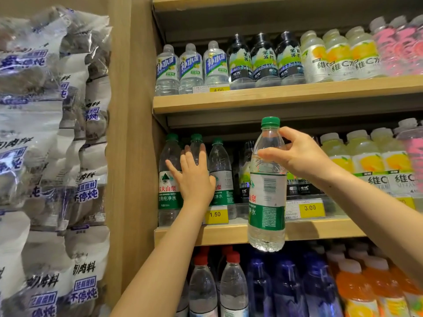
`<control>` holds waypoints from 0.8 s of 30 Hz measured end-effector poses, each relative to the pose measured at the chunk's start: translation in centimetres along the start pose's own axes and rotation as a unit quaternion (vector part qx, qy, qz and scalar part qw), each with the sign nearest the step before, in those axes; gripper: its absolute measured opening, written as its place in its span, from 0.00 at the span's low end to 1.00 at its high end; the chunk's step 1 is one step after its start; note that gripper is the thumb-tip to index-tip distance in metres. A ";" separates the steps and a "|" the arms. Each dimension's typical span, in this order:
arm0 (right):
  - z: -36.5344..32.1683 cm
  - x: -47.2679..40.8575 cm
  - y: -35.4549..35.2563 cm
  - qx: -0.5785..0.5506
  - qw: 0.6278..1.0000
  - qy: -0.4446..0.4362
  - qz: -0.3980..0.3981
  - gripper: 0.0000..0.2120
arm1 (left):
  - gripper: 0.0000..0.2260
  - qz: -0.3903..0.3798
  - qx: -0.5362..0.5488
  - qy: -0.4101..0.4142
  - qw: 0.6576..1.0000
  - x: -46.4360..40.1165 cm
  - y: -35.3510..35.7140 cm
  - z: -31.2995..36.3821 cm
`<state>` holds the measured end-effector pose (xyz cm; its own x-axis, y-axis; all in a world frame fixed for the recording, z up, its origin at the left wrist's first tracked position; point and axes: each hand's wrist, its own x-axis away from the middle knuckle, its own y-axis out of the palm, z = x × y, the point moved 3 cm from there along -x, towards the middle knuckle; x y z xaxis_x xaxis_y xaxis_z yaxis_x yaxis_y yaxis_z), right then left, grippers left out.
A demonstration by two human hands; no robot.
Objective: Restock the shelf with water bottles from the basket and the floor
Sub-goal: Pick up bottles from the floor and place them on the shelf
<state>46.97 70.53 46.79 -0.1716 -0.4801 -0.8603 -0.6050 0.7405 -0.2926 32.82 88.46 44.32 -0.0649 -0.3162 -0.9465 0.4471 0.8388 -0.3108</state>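
Head view, middle shelf (229, 234) at the moment of placement. My right hand (304, 156) pinched a green-capped water bottle (266, 191) at its shoulder, thumb on the near face and fingers curled round the far side. The bottle hung upright, long axis vertical, in front of the shelf edge, its base below the level of the shelf board and its cap just under the shelf above. My left hand (194, 177) lay spread and flat, fingers straight, against the front row of matching green-capped bottles (169, 179) at the left end of the shelf, touching the first and second bottles. A third bottle of that row (220, 170) stood just to the right of the hand. The yellow price tag (216, 215) marked this lane.

The governing relation, as I judged it: the water lane lay up and to the left of the held bottle, between the two hands. The right hand carried the load, and the left was nearer the row. The bottle would need raising to clear the shelf lip, then moving leftward and inward while upright.
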 end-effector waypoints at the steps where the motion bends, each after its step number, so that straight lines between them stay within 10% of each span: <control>1: 0.1 0.0 0.0 0.000 1.000 0.000 -0.001 0.16 | 0.33 -0.001 0.003 0.003 1.000 0.0 -0.1 0.0; 10: -2.5 -3.2 -0.1 -0.033 0.992 -0.057 0.108 0.18 | 0.31 0.058 0.195 -0.091 0.975 4.9 -1.2 -4.9; 24: -1.6 -7.2 6.9 0.098 0.986 -0.064 0.116 0.24 | 0.28 -0.040 0.157 -0.079 0.984 9.8 -0.1 -6.5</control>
<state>42.80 78.39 51.66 -0.1805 -0.2320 -0.9558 -0.3975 0.9061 -0.1448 26.39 88.15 34.50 0.0172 -0.4603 -0.8876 0.7006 0.6389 -0.3178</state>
